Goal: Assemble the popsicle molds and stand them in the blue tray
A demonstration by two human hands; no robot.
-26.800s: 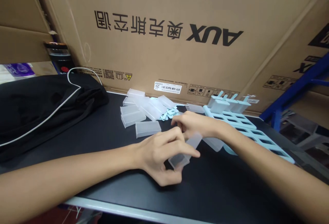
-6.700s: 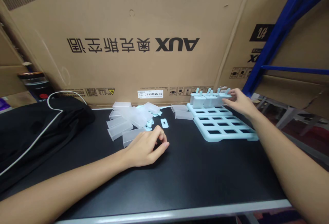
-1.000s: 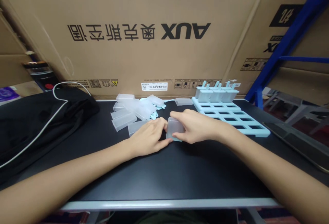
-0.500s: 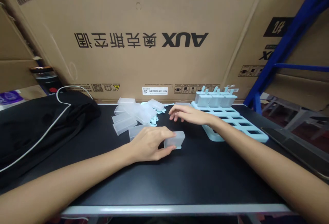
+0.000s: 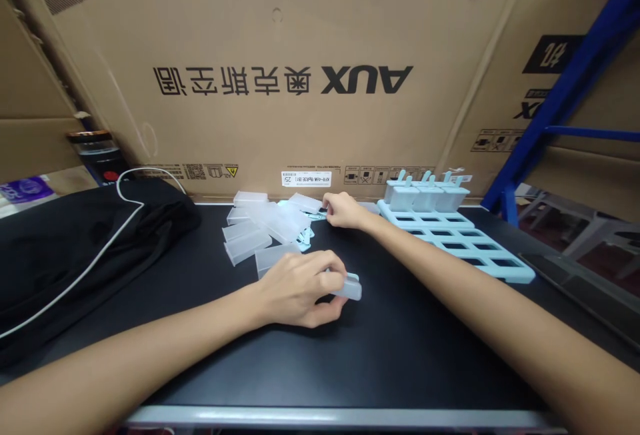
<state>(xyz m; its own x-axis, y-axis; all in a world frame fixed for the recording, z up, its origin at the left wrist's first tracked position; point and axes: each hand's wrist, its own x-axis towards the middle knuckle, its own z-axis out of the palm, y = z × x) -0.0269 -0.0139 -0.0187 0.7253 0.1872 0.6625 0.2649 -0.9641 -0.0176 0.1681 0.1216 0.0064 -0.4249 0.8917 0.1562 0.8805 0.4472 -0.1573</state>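
My left hand (image 5: 303, 288) is closed around a translucent popsicle mold (image 5: 353, 288), tipped over just above the black table, with a light-blue edge showing along its top. At the back, my right hand (image 5: 345, 210) has its fingers pinched at the end of a light-blue popsicle stick (image 5: 318, 216), partly hidden by the fingertips. Left of it lies a loose heap of translucent molds (image 5: 280, 222), with more blue sticks (image 5: 304, 240) poking out underneath. One mold (image 5: 267, 258) rests behind my left hand.
To the right, a light-blue mold rack (image 5: 455, 235) carries several molds with stick lids (image 5: 427, 196) in its far row. A large cardboard box (image 5: 280, 128) walls off the back. Black cloth (image 5: 100, 242) with a white cable (image 5: 107, 242) lies left; a blue metal post (image 5: 545, 122) stands right.
My right hand has moved back and left, its fingers closing at the blue stick. In my left hand the mold has tipped over and come slightly nearer. The view has shifted a little.
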